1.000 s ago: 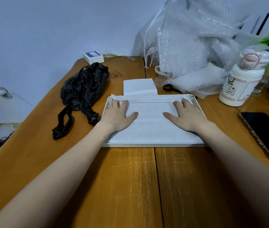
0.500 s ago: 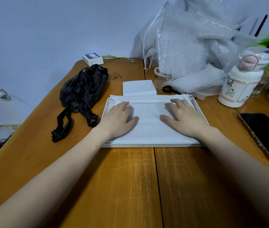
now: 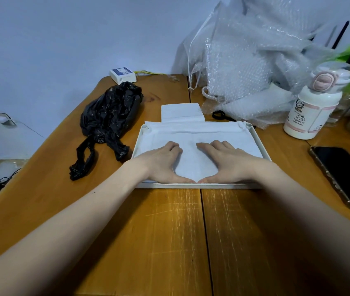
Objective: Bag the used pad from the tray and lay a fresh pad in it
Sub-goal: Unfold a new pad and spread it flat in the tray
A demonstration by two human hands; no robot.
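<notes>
Now both hands press flat on the fresh pad point(image 3: 193, 135).
Left hand point(image 3: 162, 162) and right hand point(image 3: 228, 162), fingers spread and gripping nothing, meet thumb-to-thumb inside the white tray point(image 3: 259, 144); the tied black bag point(image 3: 110, 116) lies left of it.

Left hand point(image 3: 163, 162): showing bare, with no glove, ring or other covering visible.
Right hand point(image 3: 229, 162): showing bare, with no glove, ring or other covering visible.
Forearms: both showing uncovered along their whole visible length; no sleeve edge, watch or band is appearing.
Fingernails: showing short and unpainted where visible.
Near right forearm: blurring into shadow at the frame edge.
</notes>
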